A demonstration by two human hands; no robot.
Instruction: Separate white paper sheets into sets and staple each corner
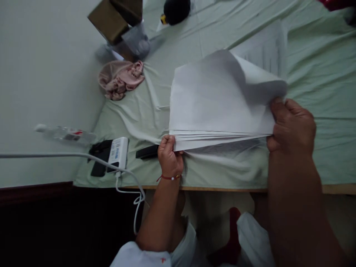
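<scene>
Several sheets of white paper are held up over the cloth-covered table, their near edges slightly fanned. My left hand pinches the near left corner of the sheets, thumb on top. At the right side, my right hand grips the sheets, and the top one curls over near its fingers. Beyond the held sheets lies a clear sleeve or printed sheet, partly covered by the curled paper. A black object, perhaps a stapler, lies beside my left hand and is partly hidden by it.
A green cloth covers the table. At left are a white power strip with a cable, a plastic bottle and a pink cloth. Further back are a cardboard box and a black round object.
</scene>
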